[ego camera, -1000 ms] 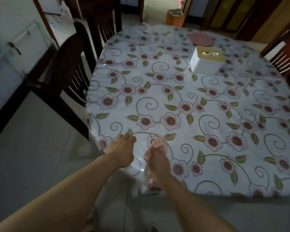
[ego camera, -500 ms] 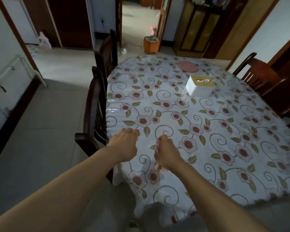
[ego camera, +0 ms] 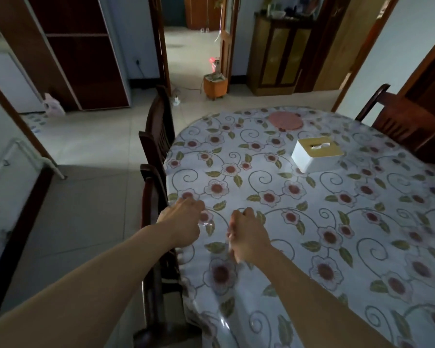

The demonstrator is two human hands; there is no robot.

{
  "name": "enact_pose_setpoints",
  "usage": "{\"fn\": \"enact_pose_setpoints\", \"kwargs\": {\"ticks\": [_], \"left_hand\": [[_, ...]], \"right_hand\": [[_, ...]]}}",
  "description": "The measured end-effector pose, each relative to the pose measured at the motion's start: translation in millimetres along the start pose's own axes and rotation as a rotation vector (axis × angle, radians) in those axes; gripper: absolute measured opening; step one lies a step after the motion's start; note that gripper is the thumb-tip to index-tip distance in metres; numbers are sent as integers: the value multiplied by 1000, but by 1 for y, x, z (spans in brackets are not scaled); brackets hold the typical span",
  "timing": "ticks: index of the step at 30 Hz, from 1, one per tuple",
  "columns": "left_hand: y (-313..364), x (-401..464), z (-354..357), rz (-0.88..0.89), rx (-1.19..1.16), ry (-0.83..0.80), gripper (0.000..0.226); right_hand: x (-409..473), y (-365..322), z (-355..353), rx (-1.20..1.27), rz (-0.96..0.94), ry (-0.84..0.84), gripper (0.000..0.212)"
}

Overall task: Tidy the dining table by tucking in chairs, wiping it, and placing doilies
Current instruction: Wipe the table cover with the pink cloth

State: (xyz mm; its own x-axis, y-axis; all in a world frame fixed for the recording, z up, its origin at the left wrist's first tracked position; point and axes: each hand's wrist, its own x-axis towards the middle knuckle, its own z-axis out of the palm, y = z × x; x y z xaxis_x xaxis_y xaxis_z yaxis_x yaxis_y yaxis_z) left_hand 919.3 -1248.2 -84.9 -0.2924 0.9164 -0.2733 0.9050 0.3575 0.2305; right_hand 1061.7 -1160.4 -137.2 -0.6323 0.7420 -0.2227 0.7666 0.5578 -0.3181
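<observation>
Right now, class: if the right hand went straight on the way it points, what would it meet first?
Probably the white tissue box: the right hand points up the flowered tablecloth, though depth is unclear.

— What's different from a second ago?

— The view has lifted. The table (ego camera: 362, 222) now fills the lower right of the frame, with the doorway and cabinet showing along the top. The near chair (ego camera: 152, 197), pulled out at the left before, now sits tucked against the table edge.

— And the hands?

— The left hand (ego camera: 182, 223) and right hand (ego camera: 248, 237) have moved up to mid-frame, fingers curled, gathering the clear cover (ego camera: 206, 224) over the cloth.
</observation>
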Motion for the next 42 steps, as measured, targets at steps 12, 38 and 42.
{"fn": "enact_pose_setpoints", "kwargs": {"ticks": [12,38,42], "left_hand": [[-124,113,-73,272,-4,51,54],[-257,438,-239,623,134,-49,44],[-246,499,-253,692,150,-64,44]], "right_hand": [[123,-111,-22,26,148,132,20],[445,-184,-103,149,550,310,33],[488,-168,-126,115,597,337,38]]}}
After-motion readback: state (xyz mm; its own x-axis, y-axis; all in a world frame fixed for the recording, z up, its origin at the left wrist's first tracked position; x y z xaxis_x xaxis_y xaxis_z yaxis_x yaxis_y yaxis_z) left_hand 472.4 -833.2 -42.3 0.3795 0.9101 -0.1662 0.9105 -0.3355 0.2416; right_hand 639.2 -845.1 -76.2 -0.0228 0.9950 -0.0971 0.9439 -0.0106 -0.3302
